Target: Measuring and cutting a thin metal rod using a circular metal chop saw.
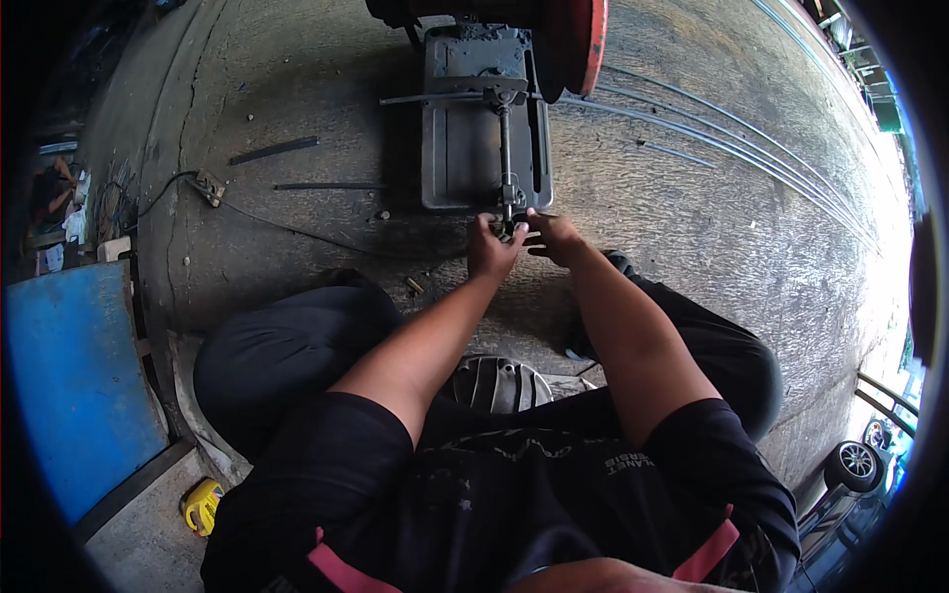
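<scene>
A cut-off saw's dark metal base lies on the floor in front of me. Along its middle runs the vise screw, ending at a small crank handle on the near side. My left hand is closed around that handle, thumb and fingers partly covering it. Close beside it, my right hand reaches in from the right with its fingers apart, the foremost fingertip touching the handle's end. Farther up, a thin metal rod lies crosswise in the vise jaws. The saw's red guard stands above it.
Several long metal rods stretch off to the right. Short dark bars and a cable with a socket box lie left. A yellow tape measure and blue panel are at lower left. A ribbed metal part sits between my legs.
</scene>
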### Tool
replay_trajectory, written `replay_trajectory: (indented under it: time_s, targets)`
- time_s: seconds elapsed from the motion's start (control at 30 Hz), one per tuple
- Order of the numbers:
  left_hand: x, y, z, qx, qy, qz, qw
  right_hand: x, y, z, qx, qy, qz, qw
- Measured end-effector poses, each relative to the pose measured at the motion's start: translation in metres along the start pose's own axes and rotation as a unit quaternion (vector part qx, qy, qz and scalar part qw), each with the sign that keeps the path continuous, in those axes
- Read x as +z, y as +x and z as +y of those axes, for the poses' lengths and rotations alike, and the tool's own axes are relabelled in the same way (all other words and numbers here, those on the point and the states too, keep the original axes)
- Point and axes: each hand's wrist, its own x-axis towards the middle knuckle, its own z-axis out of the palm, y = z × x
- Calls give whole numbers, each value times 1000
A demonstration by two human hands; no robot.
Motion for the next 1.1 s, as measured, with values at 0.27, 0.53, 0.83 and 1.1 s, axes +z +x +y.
replay_trajectory:
  time_s: [0.27,0.53,0.83,1.1]
  targets:
    - [4,10,-15,-243,-147,-75,956,1,6,2,-44,-181,-25,982]
    - [9,18,-13,-382,-438,-155,799,17,-20,-19,-56,-275,19,960]
    - [23,-10,-40,-345,-296,-269,849,23,-35,-30,-107,-364,73,922]
    - [-10,1,-24,-271,-274,-111,916,6,-20,-7,-101,-187,116,970]
